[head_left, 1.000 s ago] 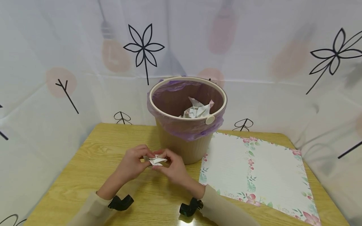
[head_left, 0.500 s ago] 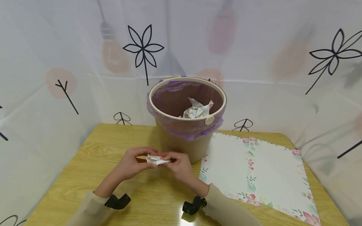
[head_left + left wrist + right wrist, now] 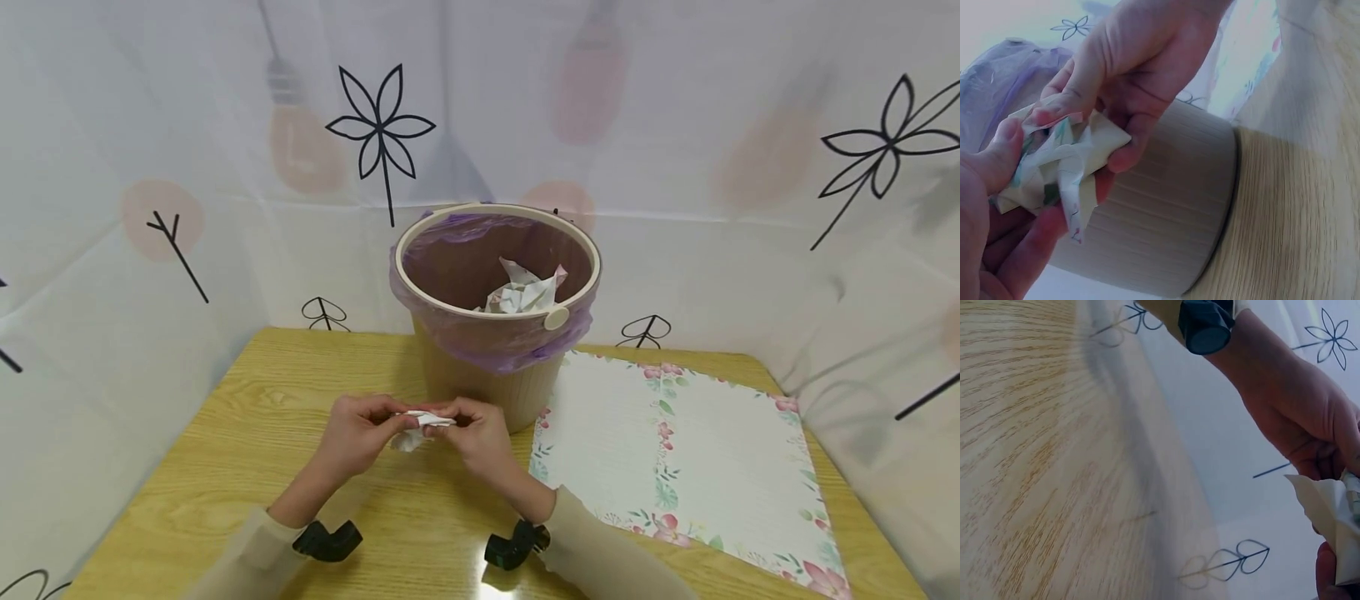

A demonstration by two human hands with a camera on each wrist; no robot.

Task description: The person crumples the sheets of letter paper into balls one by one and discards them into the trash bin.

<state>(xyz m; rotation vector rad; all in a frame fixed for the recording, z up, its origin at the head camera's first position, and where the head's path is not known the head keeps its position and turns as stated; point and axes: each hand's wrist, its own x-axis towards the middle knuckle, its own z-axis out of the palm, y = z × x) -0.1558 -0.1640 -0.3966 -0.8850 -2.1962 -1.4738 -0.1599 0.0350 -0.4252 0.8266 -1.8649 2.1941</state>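
1. Beige sleeves (image 3: 243, 562) enter at the bottom of the frame, lower left and lower centre. A black wrist device (image 3: 327, 542) is fitted at the left wrist; the right wrist carries a similar one.
2. Left hand (image 3: 356, 437), lower centre: pinching the paper between thumb and fingers.
3. Right hand (image 3: 480, 433), just to its right: likewise pinching the paper, thumb on top, fingers curled beneath.
4. Creased paper (image 3: 431, 419): held between the two hands, lower centre, in front of the bin. The left wrist view shows several folds and pointed corners, with green print. Contact with the table cannot be confirmed.
5. Step in hand, as judged: creasing or working the paper with both hands. The next move would call for a steady pinch on one side while the other shifts its grip.
6. Wood-grain table (image 3: 225, 467) beneath; floral-bordered sheeting (image 3: 600, 442) lies flat at lower right.
7. Beige bin (image 3: 480, 392), centre, upright, with a purple liner (image 3: 495, 350) folded over its rim. Crumpled paper (image 3: 525, 293) is visible inside, toward the right.
8. Pale printed backdrop (image 3: 495, 100) fills the upper frame.
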